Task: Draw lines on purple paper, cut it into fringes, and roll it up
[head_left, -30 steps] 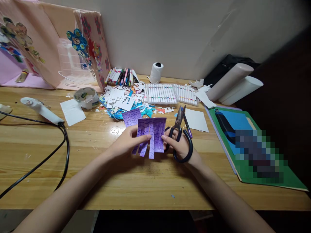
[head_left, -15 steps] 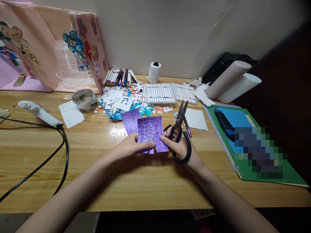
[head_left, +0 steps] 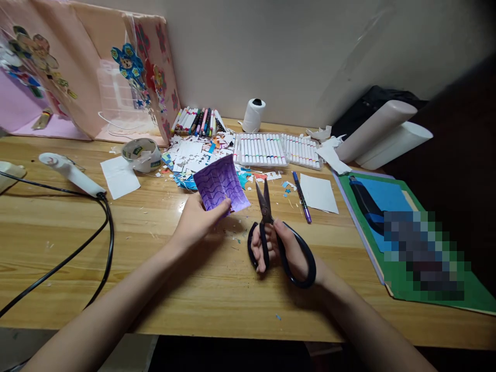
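The fingers of the left hand (head_left: 197, 219) are clamped near the lower edge of the purple paper (head_left: 220, 182), which is above the desk (head_left: 209, 305). From this paper, the scissors (head_left: 265, 213) are at four o'clock, blades spread, near its right edge without touching; the right hand (head_left: 291, 249) has its fingers closed around the handles. Scraps (head_left: 186, 157) crowd eleven o'clock; toward six, mostly free room reaches the desk's near edge.

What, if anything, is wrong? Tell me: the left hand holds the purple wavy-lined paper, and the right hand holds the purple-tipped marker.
The head view shows the right hand holding scissors, not the purple-tipped marker, which lies on the table. The rest is correct.
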`<state>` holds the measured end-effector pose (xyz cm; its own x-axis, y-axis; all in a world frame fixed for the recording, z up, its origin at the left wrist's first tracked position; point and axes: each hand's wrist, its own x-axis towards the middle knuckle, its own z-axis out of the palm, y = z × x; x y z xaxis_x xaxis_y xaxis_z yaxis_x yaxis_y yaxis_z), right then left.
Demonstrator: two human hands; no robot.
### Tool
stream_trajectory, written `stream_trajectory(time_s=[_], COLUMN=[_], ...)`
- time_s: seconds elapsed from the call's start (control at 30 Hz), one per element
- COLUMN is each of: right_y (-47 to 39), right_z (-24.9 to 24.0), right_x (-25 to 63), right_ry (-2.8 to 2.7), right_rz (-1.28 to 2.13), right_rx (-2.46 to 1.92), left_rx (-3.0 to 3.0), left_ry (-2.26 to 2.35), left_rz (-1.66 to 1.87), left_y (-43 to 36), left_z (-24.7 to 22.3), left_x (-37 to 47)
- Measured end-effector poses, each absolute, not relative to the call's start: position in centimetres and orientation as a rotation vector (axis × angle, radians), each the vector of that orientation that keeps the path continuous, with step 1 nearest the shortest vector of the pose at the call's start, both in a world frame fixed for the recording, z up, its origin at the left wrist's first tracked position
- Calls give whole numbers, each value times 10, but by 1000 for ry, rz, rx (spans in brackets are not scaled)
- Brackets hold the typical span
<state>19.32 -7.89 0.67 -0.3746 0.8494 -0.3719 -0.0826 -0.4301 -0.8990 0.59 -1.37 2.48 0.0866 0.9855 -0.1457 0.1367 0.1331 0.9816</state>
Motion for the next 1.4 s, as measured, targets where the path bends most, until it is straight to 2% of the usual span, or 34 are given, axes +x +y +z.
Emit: stream_trajectory(time_s=[0.2,0.47,1.13,1.4], right_y=[-94,-95,-96,-98], right_z=[19,21,8,10], right_x=[192,189,181,186], right_ry=[-1350,-1415,-1336,-1456], right_rz=[2017,2000,1919,1916], right_rx=[-1172,-1203,-1244,-1118], left_rx=[1277,1399,1220,1148], left_ry=[1350,1234,1260,1126], left_rz=[1105,1029,954,863], left_y=[-14,-20,-15,-17], left_z=[34,30,25,25], left_x=[4,9,6,7])
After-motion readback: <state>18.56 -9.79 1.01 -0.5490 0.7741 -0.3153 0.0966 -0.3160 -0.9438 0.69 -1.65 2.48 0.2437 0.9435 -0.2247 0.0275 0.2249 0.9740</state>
